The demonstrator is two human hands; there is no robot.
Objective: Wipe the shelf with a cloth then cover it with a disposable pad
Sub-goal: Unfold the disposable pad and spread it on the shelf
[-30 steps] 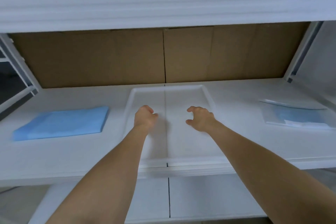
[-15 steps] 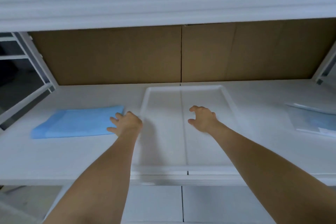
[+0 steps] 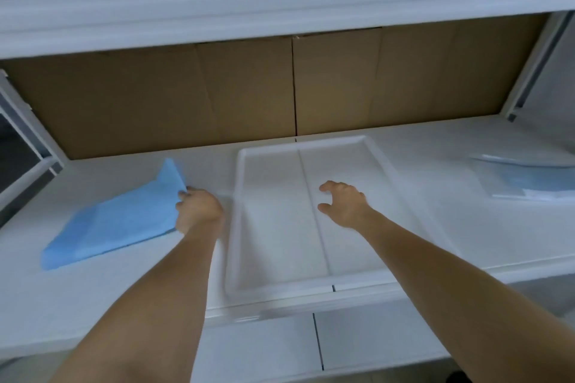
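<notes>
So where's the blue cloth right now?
In the head view the blue cloth lies on the shelf's left side, beside the white tray, its near corner gripped and lifted by the left hand.

Left hand (image 3: 199,210) with apparent grip on blue cloth (image 3: 115,221); right hand (image 3: 343,204) over white tray (image 3: 238,227).

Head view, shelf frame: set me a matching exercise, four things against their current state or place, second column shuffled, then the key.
Things:
1. blue cloth
2. white tray
3. left hand
4. right hand

States:
A. above the tray, fingers loosely curled, holding nothing
B. middle of the shelf, nothing inside
C. grips the cloth's right edge
D. left on the shelf, one corner lifted

Pairs: 1-D, 2-B, 3-C, 4-A
</notes>
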